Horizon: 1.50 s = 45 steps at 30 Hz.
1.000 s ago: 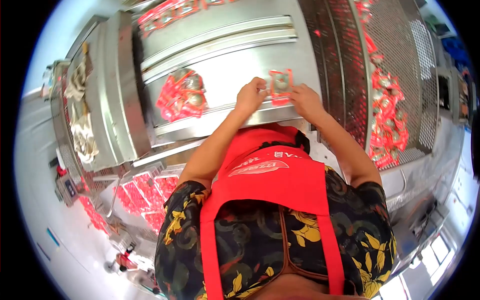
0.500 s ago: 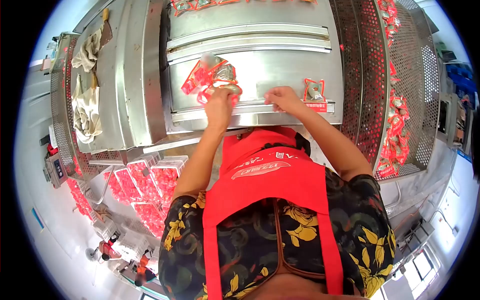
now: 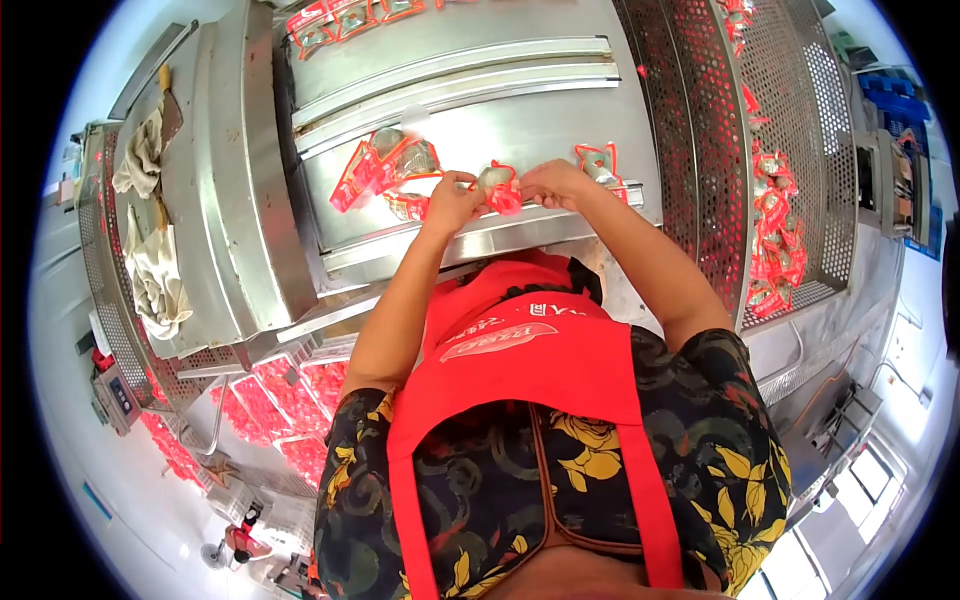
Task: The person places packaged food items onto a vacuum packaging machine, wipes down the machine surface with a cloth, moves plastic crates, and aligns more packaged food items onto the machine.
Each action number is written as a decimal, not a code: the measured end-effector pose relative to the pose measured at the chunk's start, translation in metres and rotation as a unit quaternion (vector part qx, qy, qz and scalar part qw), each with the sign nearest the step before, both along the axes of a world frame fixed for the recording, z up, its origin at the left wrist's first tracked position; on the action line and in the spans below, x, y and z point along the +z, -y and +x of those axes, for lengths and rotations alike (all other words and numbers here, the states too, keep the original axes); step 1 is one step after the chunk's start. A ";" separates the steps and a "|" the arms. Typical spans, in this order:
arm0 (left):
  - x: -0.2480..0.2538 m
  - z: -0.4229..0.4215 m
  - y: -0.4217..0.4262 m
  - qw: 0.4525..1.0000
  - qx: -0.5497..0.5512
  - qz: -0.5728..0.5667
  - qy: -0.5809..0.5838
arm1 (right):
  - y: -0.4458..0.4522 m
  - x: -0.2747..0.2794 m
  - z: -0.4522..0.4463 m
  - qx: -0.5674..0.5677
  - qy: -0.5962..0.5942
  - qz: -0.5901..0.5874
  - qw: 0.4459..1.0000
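Between my two hands is a small red-edged plastic food packet (image 3: 497, 180) with a greenish-brown filling, just over the front edge of the steel work surface. My left hand (image 3: 455, 205) pinches its left side. On the opposite side, the fingers of my right hand (image 3: 556, 186) are closed on its red edge. Left of my left hand lies a loose pile of similar packets (image 3: 393, 165). Another filled packet (image 3: 598, 163) rests beyond my right hand, partly hidden by it.
Along the back, several packets (image 3: 355, 20) lie in a row beyond the raised metal bars (image 3: 460, 85). A perforated trough (image 3: 820, 190) at right holds more packets. Cloth gloves (image 3: 152, 275) lie on the left ledge. Crates of red packets (image 3: 290, 395) stand below left.
My left hand has moved right from the pile, and a packet is now between both hands. My right hand has closed on it. The camera view has turned slightly.
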<state>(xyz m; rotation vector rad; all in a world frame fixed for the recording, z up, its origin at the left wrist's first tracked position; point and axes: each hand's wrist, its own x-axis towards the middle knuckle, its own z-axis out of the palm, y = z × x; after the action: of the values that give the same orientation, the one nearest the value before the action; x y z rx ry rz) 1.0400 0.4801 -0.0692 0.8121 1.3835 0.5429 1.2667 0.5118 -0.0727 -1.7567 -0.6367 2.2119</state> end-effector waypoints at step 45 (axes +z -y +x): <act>-0.014 0.046 -0.026 0.996 -0.091 -0.021 -0.003 | 0.008 -0.010 0.052 0.246 0.348 0.381 0.821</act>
<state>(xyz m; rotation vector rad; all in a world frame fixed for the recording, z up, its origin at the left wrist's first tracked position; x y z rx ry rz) 1.0862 0.5062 -0.0834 0.8964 1.3056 0.3699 1.3185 0.5035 -0.0826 -1.9810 -1.9847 1.0837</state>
